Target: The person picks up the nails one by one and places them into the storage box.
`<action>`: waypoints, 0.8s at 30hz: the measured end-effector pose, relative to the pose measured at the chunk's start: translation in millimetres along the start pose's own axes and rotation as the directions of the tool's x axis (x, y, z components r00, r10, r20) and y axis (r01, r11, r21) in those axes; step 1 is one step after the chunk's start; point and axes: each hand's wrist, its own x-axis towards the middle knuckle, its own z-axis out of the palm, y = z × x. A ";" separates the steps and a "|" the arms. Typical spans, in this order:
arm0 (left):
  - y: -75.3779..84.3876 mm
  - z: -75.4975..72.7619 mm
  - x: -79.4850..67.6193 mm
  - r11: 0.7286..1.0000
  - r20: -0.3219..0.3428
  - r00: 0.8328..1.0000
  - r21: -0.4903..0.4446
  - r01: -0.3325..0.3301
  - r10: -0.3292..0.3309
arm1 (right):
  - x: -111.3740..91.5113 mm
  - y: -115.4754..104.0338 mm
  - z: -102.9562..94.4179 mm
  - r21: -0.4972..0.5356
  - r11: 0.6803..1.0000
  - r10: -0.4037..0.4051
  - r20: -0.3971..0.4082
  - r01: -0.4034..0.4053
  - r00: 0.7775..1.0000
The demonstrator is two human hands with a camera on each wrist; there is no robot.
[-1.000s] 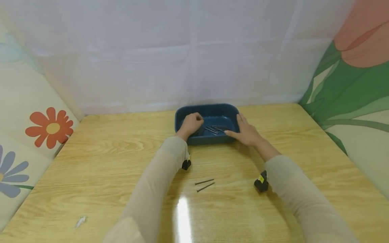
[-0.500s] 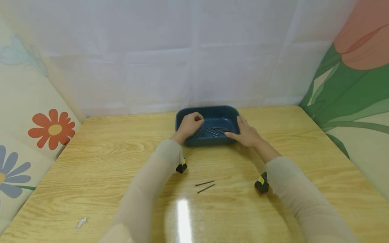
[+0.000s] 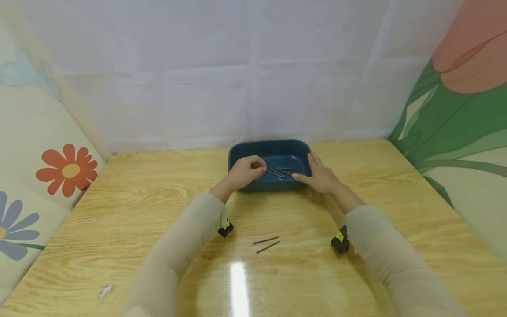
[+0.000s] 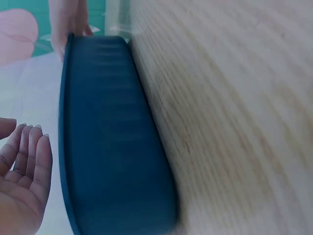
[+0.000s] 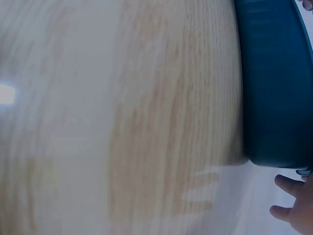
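A dark blue rectangular tray (image 3: pixel 273 187) stands at the table's back edge, holding several long dark nails (image 3: pixel 282 171). My left hand (image 3: pixel 246 172) hovers over the tray's front left part. In the left wrist view the left fingers (image 4: pixel 40 152) are loosely bent, the thumb close to their tips, and nothing shows between them. At the tray's right end, my right hand (image 3: pixel 322 176) holds the rim, its thumb over the front edge and its fingers along the outside. Two more nails (image 3: pixel 268 247) lie on the table in front of the tray.
The wooden table (image 3: pixel 158 193) ends at a white cloth backdrop (image 3: pixel 178 105) behind the tray. A small white scrap (image 3: pixel 105 292) lies at the front left. Black wrist cameras (image 3: pixel 340 240) hang below both sleeves.
The left hand has moved slightly down and left toward me, out of the tray's inside, and its forearm has swung left. The right hand, tray and two loose nails stay put.
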 end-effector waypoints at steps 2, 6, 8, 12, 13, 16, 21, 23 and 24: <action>1.2 0.2 -4.4 1.000 0.033 0.999 -0.009 -0.008 0.009 | -0.5 0.1 0.4 0.007 1.000 0.002 0.001 -0.002 1.000; 3.4 1.0 -12.8 1.000 0.083 0.996 0.010 -0.022 0.021 | -0.9 0.6 0.8 0.017 1.000 0.005 0.001 -0.005 1.000; 4.5 1.3 -16.5 0.999 0.105 0.994 0.033 -0.032 0.029 | -1.2 0.4 0.6 0.020 1.000 0.006 0.001 -0.006 1.000; 7.6 1.9 -24.2 0.997 0.169 0.985 0.054 -0.050 0.040 | -0.9 0.9 0.2 0.029 1.000 0.007 0.000 -0.007 1.000; 8.3 2.4 -26.0 0.997 0.188 0.981 0.057 -0.057 0.045 | -0.8 0.9 0.2 0.034 0.999 0.007 0.001 -0.007 1.000; 10.4 5.0 -30.9 0.993 0.248 0.966 0.076 -0.089 0.068 | -0.5 1.3 -0.3 0.036 0.999 0.009 0.004 -0.009 1.000; 9.2 11.5 -35.5 0.975 0.315 0.942 0.141 -0.171 0.119 | -0.2 1.5 -0.3 0.037 0.999 0.015 0.015 -0.015 1.000; 7.8 13.5 -36.7 0.971 0.332 0.936 0.158 -0.181 0.121 | -0.3 1.4 -0.1 0.047 0.999 0.016 0.023 -0.017 1.000; 7.3 14.4 -37.2 0.969 0.339 0.933 0.166 -0.185 0.121 | -0.5 1.2 0.0 0.053 0.998 0.016 0.025 -0.018 1.000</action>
